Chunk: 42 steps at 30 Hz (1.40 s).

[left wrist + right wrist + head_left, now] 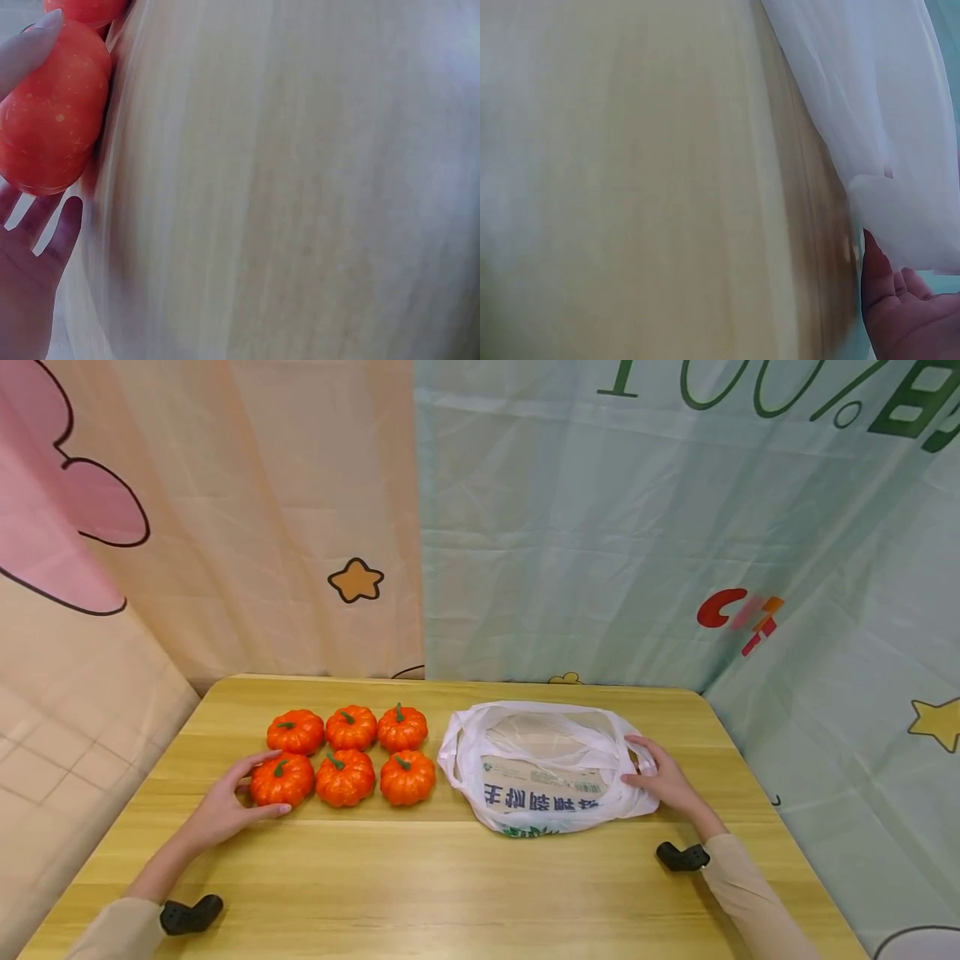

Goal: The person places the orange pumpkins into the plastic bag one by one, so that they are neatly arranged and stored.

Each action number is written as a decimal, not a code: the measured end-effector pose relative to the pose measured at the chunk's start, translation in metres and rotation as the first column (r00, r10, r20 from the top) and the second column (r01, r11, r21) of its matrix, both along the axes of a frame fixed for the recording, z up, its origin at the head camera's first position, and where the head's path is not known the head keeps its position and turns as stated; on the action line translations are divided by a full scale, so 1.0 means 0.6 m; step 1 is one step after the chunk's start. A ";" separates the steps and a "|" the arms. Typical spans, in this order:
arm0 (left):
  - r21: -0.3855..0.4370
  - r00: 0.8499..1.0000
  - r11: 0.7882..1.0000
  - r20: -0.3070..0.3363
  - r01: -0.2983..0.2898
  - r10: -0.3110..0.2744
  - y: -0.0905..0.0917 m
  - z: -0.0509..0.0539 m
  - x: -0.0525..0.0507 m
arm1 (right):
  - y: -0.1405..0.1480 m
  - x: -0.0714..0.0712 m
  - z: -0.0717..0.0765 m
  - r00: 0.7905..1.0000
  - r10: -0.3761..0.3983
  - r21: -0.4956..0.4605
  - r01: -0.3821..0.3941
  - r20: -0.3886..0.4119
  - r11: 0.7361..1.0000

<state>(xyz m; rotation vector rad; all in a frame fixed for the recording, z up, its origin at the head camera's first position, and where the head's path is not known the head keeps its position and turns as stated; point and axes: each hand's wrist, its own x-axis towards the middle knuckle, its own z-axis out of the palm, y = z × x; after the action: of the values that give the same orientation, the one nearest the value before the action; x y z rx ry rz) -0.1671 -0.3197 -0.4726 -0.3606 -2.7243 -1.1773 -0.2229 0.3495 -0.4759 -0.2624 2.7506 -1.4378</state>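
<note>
Several small orange pumpkins with green stems stand in two rows on the table's left half. My left hand (220,806) is around the front-left pumpkin (282,779), fingers at its far side and thumb near its front. The left wrist view shows the thumb over that pumpkin (56,112) and fingers on the opposite side. Right of the pumpkins lies a white plastic bag (468,768), its mouth spread and printed writing visible through it. My right hand (666,781) holds the bag's right edge. In the right wrist view, the bag's white film (907,217) hides some fingertips.
The wooden table (450,893) ends at a back edge against a printed curtain (562,568). Beside the held pumpkin stand a front-middle pumpkin (345,779) and a back-left pumpkin (296,732). Black wrist devices sit at both sleeves.
</note>
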 end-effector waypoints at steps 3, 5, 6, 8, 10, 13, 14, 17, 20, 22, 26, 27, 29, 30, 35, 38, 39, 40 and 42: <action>0.007 1.000 1.000 -0.012 -0.004 0.004 0.001 -0.003 0.003 | -0.001 0.001 0.000 1.000 0.007 -0.013 -0.007 0.009 1.000; 0.018 1.000 1.000 -0.019 -0.003 0.003 0.001 -0.005 0.005 | -0.002 0.002 0.000 1.000 0.013 -0.016 -0.013 0.011 1.000; 0.023 1.000 1.000 -0.022 -0.002 0.003 0.002 -0.006 0.006 | -0.002 0.003 0.000 1.000 0.014 -0.016 -0.014 0.011 1.000; 0.032 1.000 0.999 -0.026 -0.001 0.002 0.002 -0.007 0.006 | -0.001 0.004 -0.001 1.000 0.017 -0.011 -0.017 0.006 1.000; 0.037 1.000 0.999 -0.031 -0.002 0.003 0.003 -0.007 0.007 | 0.000 0.004 -0.002 1.000 0.016 -0.013 -0.016 0.003 1.000; 0.037 1.000 0.999 -0.030 -0.004 0.005 0.004 -0.006 0.007 | 0.001 0.005 -0.004 1.000 0.016 -0.029 -0.016 -0.007 0.999; 0.036 1.000 0.999 -0.031 -0.005 0.006 0.005 -0.005 0.007 | 0.001 0.005 -0.005 1.000 0.017 -0.038 -0.018 -0.009 0.999; 0.033 1.000 0.999 -0.030 -0.007 0.008 0.006 -0.003 0.008 | 0.000 0.006 -0.004 1.000 0.024 -0.062 -0.025 -0.015 0.998; 0.032 0.999 0.999 -0.033 -0.013 0.014 0.006 -0.002 0.009 | -0.001 0.008 -0.001 0.999 0.034 -0.075 -0.035 -0.017 0.997; 0.036 0.999 0.999 -0.037 -0.018 0.019 0.006 -0.002 0.010 | -0.001 0.009 0.000 0.999 0.039 -0.073 -0.040 -0.017 0.996; 0.042 0.998 0.999 -0.048 -0.030 0.032 0.006 -0.001 0.012 | 0.000 0.010 0.000 0.999 0.046 -0.063 -0.047 -0.019 0.997; 0.045 0.998 0.998 -0.052 -0.032 0.034 0.006 0.000 0.012 | 0.000 0.010 -0.001 0.999 0.045 -0.061 -0.046 -0.019 0.997; 0.047 0.997 0.998 -0.061 -0.037 0.040 0.008 0.003 0.013 | 0.000 0.009 -0.003 0.999 0.044 -0.065 -0.046 -0.021 0.997; 0.049 0.997 0.998 -0.065 -0.039 0.043 0.009 0.004 0.014 | 0.000 0.009 -0.003 0.999 0.044 -0.068 -0.045 -0.022 0.997; 0.067 0.995 0.996 -0.084 -0.053 0.059 0.019 0.018 0.019 | -0.001 0.011 -0.006 0.999 0.038 -0.067 -0.040 -0.032 0.997; 0.070 0.993 0.996 -0.096 -0.061 0.067 0.026 0.028 0.022 | -0.001 0.011 -0.007 0.999 0.031 -0.048 -0.032 -0.031 0.998; 0.072 0.993 0.996 -0.098 -0.061 0.068 0.028 0.032 0.023 | -0.001 0.011 -0.007 0.999 0.029 -0.052 -0.031 -0.025 0.998; 0.072 0.992 0.996 -0.102 -0.061 0.068 0.031 0.035 0.024 | -0.001 0.011 -0.008 0.999 0.029 -0.052 -0.030 -0.022 0.998; 0.078 0.992 0.995 -0.103 -0.059 0.067 0.035 0.041 0.026 | 0.000 0.010 -0.010 0.999 0.032 -0.054 -0.033 -0.018 0.998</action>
<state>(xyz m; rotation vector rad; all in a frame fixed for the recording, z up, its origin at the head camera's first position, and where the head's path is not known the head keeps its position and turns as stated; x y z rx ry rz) -0.1517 -0.2986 -0.4478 -0.3152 -2.5744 -1.2037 -0.2169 0.3495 -0.4819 -0.3209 2.7096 -1.5110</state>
